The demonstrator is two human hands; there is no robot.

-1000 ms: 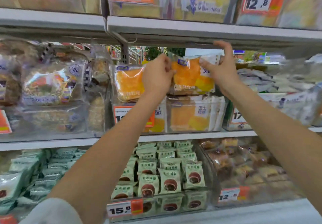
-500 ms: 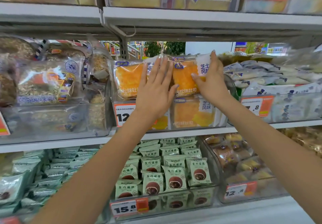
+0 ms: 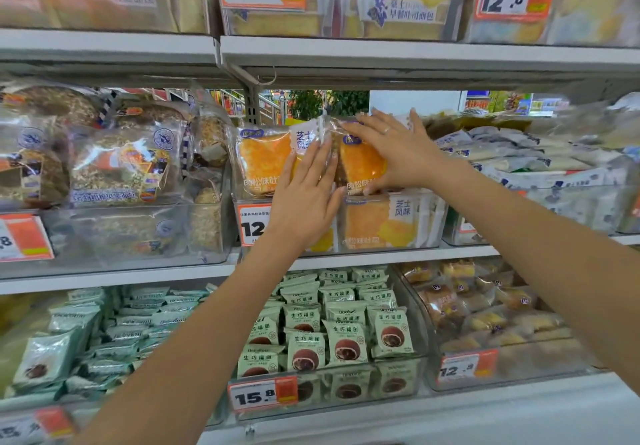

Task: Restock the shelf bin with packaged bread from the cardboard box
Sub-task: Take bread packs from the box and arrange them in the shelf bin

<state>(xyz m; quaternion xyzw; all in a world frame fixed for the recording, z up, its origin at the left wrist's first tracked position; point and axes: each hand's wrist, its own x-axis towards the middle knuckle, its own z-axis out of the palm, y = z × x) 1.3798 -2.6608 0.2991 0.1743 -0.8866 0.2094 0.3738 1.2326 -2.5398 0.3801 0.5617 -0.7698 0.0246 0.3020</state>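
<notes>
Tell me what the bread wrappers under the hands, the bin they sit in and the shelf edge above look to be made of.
Bread wrappers: thin glossy plastic film, judging by glare, creases and the orange loaf showing through.
Shelf bin: clear rigid plastic, probably acrylic; packs show through its flat front wall.
Shelf edge: likely painted metal, smooth pale grey with a straight lip.
Left hand and right hand press flat on the wrappers.

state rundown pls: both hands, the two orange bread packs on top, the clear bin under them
left hand: open, flat, fingers on the left bread pack
right hand: open, palm spread over the right bread pack
left bread pack: sealed, upright, on top of the bin's stock
right bread pack: sealed, upright, beside the left one, partly covered
clear bin: on the middle shelf, filled above its rim
</notes>
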